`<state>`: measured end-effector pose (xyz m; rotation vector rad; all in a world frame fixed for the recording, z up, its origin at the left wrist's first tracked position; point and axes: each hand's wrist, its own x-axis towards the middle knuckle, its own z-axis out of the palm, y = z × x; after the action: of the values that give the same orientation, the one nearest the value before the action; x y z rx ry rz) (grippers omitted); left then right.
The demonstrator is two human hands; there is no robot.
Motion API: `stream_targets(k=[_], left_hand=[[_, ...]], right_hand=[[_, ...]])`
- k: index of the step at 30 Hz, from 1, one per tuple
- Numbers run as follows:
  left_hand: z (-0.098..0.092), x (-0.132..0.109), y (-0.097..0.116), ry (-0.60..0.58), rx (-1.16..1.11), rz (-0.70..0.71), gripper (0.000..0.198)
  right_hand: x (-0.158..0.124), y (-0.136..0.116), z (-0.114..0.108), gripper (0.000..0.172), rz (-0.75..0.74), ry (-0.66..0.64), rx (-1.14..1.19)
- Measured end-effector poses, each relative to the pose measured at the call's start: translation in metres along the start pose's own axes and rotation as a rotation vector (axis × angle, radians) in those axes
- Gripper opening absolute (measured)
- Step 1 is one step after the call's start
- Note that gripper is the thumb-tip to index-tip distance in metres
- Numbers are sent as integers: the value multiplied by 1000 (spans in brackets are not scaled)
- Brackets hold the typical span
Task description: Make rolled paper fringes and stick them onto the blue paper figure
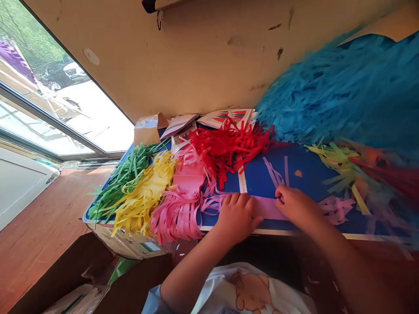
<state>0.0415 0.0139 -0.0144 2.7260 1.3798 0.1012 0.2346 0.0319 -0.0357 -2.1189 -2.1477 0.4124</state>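
A sheet of light purple tissue paper (270, 207) with fringed ends lies along the front of the blue tabletop (258, 179). My left hand (238, 214) rests palm down on its left part, fingers lying over the paper and thumb apart. At the sheet's right part my right hand (296, 204) is closed in a pinch at the purple paper. Two loose purple strips (286, 171) extend from beside its fingertips toward the back. Left of my left hand lies pink fringed paper (183, 209), with red fringed paper (229, 146) behind it.
Yellow fringe (147, 187) and green fringe (129, 172) cover the table's left end. A large blue fringe pile (334, 91) stands at the back right, with mixed-colour strips (343, 159) below it. An open cardboard box (137, 279) stands below the table's left front. A wall (196, 61) bounds the back.
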Motion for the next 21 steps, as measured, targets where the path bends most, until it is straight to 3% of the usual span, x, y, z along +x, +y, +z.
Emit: stream_targets(k=[2,4,12,21], left_hand=[[-4,15,-5,7,64,-10,28],[-4,28,-10,1,104,19,23],[-1,42,-16,-113,59,43,17],[-11,47,-26,-235,60,-13,22]], right_hand=[[-1,3,2,7,-16,15,19],[-2,5,3,8,-22,31,36],[-3,5,2,8,-14,61,69],[-3,4,-7,7,-6,-5,60]])
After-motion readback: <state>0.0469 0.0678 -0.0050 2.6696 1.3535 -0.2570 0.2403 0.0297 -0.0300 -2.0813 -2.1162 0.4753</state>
